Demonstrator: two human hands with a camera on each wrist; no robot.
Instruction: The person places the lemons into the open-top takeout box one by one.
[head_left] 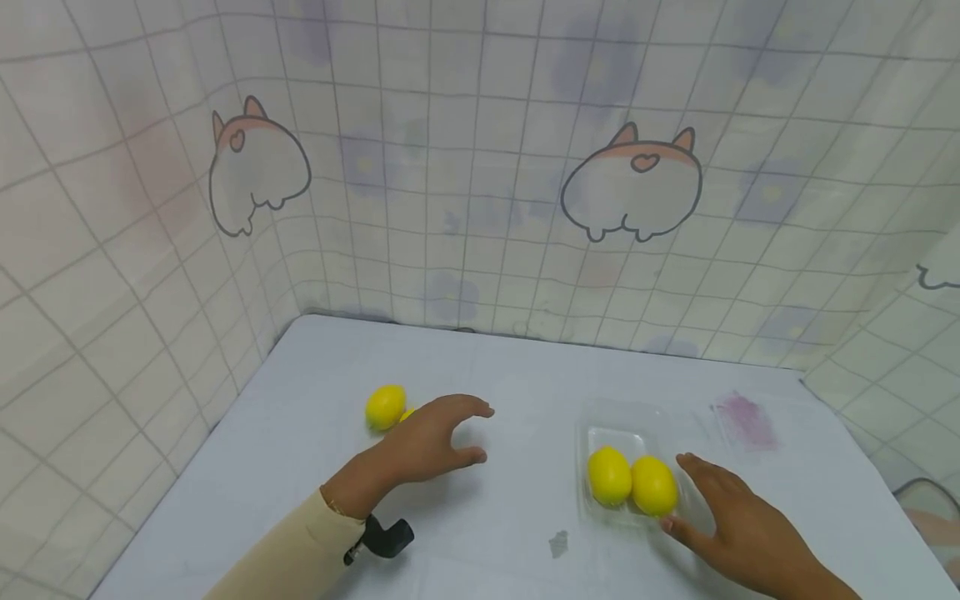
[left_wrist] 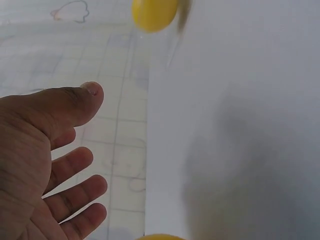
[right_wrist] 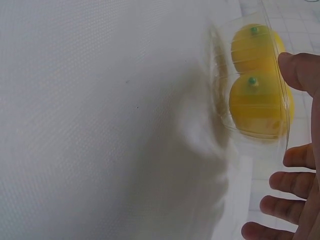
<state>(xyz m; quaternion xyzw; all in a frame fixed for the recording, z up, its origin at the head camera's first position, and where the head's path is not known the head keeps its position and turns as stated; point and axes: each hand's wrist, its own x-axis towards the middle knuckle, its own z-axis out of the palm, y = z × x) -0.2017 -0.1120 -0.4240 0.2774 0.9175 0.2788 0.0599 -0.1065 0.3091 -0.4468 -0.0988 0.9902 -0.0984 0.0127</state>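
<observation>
Two yellow lemons, a left one and a right one, lie side by side in the front part of a clear plastic container. At its right side is my right hand, fingers spread and thumb tip right at the rim; in the right wrist view green stem ends show through the wall. My left hand hovers over the table, thumb and fingers apart with nothing between them. Behind it lies another lemon, and a further yellow lemon is mostly hidden by that hand.
The white table meets a curtain with grid lines and cartoon animals at the back and sides. A pink patch lies right of the container, a small grey patch in front. A black device sits at my left wrist.
</observation>
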